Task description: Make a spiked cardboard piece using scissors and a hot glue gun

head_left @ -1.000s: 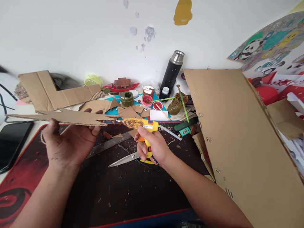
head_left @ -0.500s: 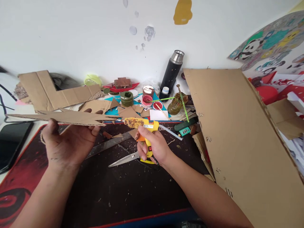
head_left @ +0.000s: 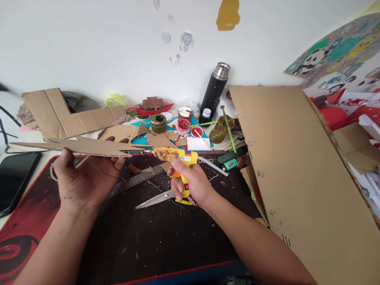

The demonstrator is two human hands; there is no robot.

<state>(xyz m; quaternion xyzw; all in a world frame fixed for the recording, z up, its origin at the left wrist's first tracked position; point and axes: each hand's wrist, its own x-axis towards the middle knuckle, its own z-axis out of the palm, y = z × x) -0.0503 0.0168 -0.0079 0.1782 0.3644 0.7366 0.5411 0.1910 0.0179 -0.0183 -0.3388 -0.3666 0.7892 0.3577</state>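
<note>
In my left hand (head_left: 89,178) is a long, pointed cardboard piece (head_left: 80,146), seen nearly edge-on, with the thumb at the near side and fingertips showing beyond it. My right hand (head_left: 191,182) is wrapped round the handle of a yellow hot glue gun (head_left: 169,154), its barrel stained brown. The gun's nozzle points left and is at the right end of the cardboard; whether they touch I cannot tell. A clear glue stick (head_left: 212,165) sticks out of its back. Below lie scissors (head_left: 154,200), partly hidden by my right hand, and a metal ruler (head_left: 136,180).
A dark desk mat (head_left: 154,245) covers the table. Behind it stand open paint jars (head_left: 158,126), a black thermos (head_left: 214,89) and cardboard scraps (head_left: 160,140). A large cardboard panel (head_left: 299,170) leans along the right. At the left edge lies a black phone-like device (head_left: 18,178).
The glue gun in my right hand has shifted very slightly left along the cardboard's right end. My left hand and the cardboard stay almost still.
</note>
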